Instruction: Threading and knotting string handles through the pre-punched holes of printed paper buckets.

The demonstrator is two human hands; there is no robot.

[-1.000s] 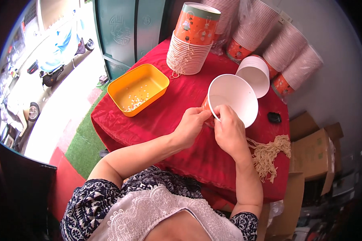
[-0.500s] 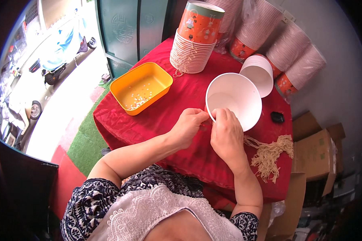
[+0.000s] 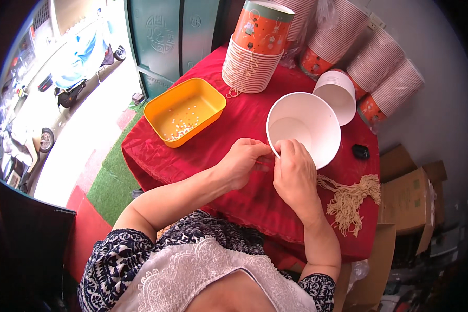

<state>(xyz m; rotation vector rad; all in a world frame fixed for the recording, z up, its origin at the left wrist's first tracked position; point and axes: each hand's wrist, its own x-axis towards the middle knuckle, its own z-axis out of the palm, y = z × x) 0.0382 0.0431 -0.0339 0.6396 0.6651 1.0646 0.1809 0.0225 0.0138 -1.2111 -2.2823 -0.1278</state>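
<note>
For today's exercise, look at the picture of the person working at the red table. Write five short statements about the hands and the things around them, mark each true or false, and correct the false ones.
1. Both hands meet at the near rim of the white paper bucket. True: the left hand and right hand pinch there.
2. The orange tray is filled to the brim with water. False: it holds only a scatter of small pale beads.
3. A bundle of tan strings lies to the right of the right hand. True.
4. The red tablecloth is bare of any stacked cups. False: a stack of orange-patterned cups stands on it.
5. The bucket being held is full of strings. False: it looks empty.
</note>
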